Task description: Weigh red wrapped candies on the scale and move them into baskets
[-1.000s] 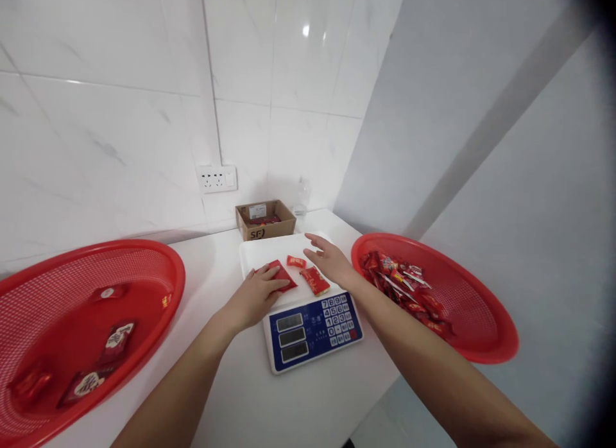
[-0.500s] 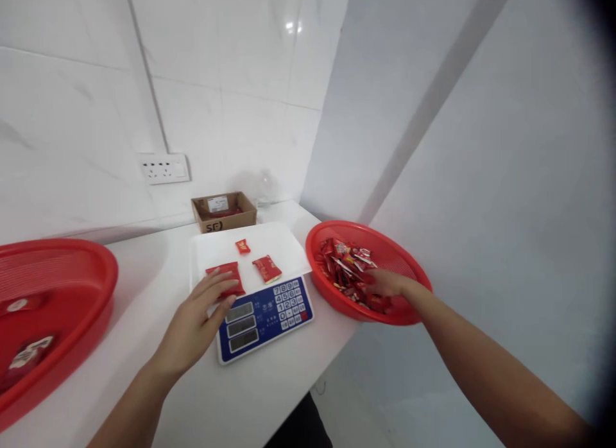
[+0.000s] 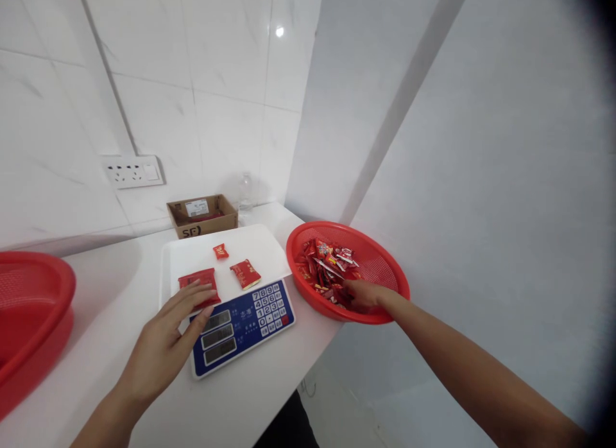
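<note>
My left hand [image 3: 168, 336] is open, its fingers stretched over the near left corner of a white and blue digital scale [image 3: 248, 336]. Its fingertips overlap a red packet [image 3: 205, 282] on the scale's tray; whether they touch it I cannot tell. A smaller red packet [image 3: 245, 274] and a tiny red wrapped sweet [image 3: 221, 251] lie on the same tray. To the right, my right hand [image 3: 364, 294] reaches into a red plastic basket [image 3: 385, 268] among small red wrapped snacks [image 3: 327, 262]. Its fingertips are hidden among the wrappers.
A second red basket [image 3: 38, 319] stands at the left edge. Behind the scale sits an open cardboard box [image 3: 205, 218], with a clear bottle-like object [image 3: 245, 188] beside it. A wall socket [image 3: 132, 172] is above the white table [image 3: 269, 396], and walls close in behind and right.
The view has turned to the right, so everything sits further left. My right hand has sunk a little deeper among the wrapped snacks. My left hand stays by the large red packet.
</note>
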A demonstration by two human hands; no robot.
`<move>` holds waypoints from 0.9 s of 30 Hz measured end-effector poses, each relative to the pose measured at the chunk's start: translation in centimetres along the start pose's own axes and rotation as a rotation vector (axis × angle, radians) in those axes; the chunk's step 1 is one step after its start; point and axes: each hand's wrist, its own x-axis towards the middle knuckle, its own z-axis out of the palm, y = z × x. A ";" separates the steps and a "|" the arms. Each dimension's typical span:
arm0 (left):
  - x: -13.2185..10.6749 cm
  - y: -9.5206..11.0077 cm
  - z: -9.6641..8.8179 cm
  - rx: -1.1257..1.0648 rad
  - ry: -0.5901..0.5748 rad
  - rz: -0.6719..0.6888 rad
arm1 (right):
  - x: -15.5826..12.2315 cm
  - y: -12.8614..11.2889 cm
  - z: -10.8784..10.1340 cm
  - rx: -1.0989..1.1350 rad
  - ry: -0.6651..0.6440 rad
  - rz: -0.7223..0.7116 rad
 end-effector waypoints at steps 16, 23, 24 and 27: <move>0.7 -0.7 -3.0 0.022 0.046 -0.076 | 2.7 -7.9 -5.1 0.115 0.137 -0.008; 0.4 -1.5 -3.2 0.041 0.047 -0.062 | 3.4 -18.5 -1.4 0.415 0.087 -0.289; 0.3 -1.6 -3.2 0.043 0.046 -0.059 | 3.7 -19.7 -0.7 0.424 0.057 -0.307; 0.3 -1.7 -3.3 0.051 0.046 -0.051 | 4.3 -22.3 1.4 0.425 0.030 -0.362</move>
